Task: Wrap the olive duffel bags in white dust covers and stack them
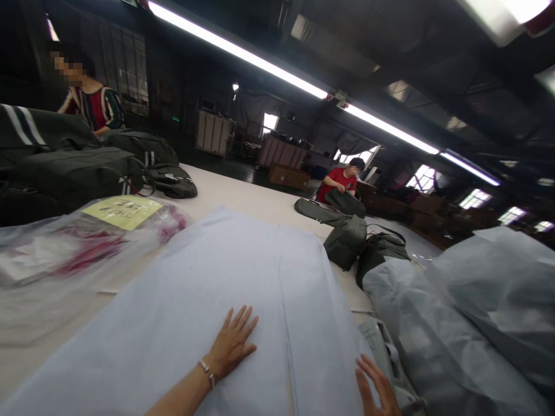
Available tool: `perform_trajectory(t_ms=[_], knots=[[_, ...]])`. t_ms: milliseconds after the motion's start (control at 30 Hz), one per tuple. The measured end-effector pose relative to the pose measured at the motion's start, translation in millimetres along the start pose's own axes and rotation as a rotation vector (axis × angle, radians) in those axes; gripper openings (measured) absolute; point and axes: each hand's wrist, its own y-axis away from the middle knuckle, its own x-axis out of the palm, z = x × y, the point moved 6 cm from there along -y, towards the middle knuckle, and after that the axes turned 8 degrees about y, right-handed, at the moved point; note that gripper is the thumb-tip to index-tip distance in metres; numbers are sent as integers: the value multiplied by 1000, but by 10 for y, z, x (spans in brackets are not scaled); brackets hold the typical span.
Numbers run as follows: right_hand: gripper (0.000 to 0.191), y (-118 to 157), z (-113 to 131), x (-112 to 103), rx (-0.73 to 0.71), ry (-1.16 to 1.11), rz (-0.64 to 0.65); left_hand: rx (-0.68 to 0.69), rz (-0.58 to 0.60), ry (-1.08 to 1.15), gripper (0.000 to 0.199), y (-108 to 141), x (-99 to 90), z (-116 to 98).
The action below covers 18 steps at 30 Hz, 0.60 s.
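A large pale blue sheet (225,271) is spread over the white table, with a long seam or edge running lengthwise right of its middle. My left hand (232,342) lies on the sheet, palm down and fingers spread, with a bracelet at the wrist. Near the sheet's right edge is my right hand (376,386), its fingers apart and slightly bent, holding nothing. Just beyond it sits a grey plastic object (381,346) with a dark mark on it, partly under the sheet's edge.
Clear plastic bags (87,248) with a yellow note lie left, below dark green bags (78,173). More dark bags (347,240) stand at the right, beside grey wrapped bundles (489,300). Two people (340,182) are across the table (234,188).
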Motion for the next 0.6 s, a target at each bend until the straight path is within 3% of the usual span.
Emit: perform_trajectory(t_ms=[100, 167, 233, 300, 400, 467, 533, 600], knots=[[94, -276, -200, 425, 33, 61, -149, 55, 3, -13, 63, 88, 120, 103], [95, -282, -192, 810, 37, 99, -84, 56, -14, -27, 65, 131, 155, 142], [85, -183, 20, 1143, -49, 111, 31, 50, -16, -36, 68, 143, 170, 147], [73, -63, 387, 1367, -184, 103, 181, 44, -15, -34, 69, 137, 168, 133], [60, -21, 975, 1518, -316, 90, 474, 37, -8, -14, 70, 134, 166, 117], [48, -147, 1285, 1518, -338, 73, 625, 27, 10, 9, 71, 142, 183, 126], [44, -383, 1485, 1490, -313, 67, 679, 14, 34, 41, 71, 137, 200, 139], [52, -663, 1582, 1474, -276, 64, 618, 0, 55, 87, 67, 86, 184, 134]])
